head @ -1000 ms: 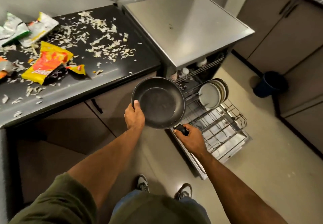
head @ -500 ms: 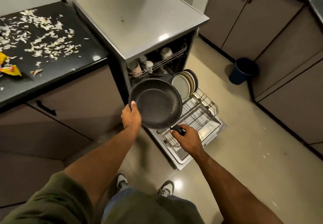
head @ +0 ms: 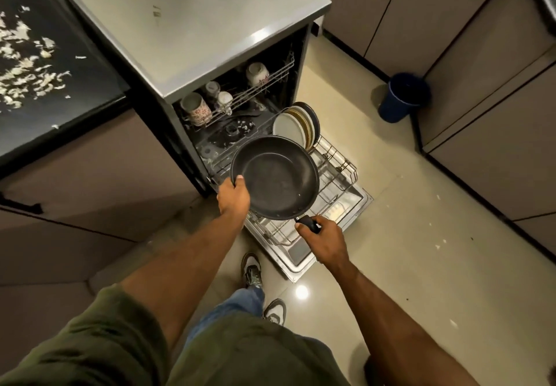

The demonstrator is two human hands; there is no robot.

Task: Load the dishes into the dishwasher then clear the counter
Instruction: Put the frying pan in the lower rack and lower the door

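Observation:
I hold a black frying pan [head: 278, 176] in both hands above the pulled-out lower rack [head: 337, 172] of the open dishwasher [head: 210, 39]. My left hand [head: 233, 197] grips the pan's left rim, thumb over the edge. My right hand [head: 323, 239] is wrapped round the pan's black handle at the bottom right. Several plates [head: 296, 125] stand upright at the far end of the lower rack. Mugs [head: 197, 108] and cups sit upside down in the upper rack [head: 255, 90].
The dishwasher door [head: 301, 253] lies open on the floor in front of my feet. A black counter [head: 45, 69] at the left carries scattered white scraps. A dark blue bin [head: 401, 96] stands by the cabinets on the right. Small white bits dot the floor.
The view has swung right and nearer the dishwasher, so the snack wrappers on the counter have left the frame. The pan, held the same way, now hangs lower over the lower rack.

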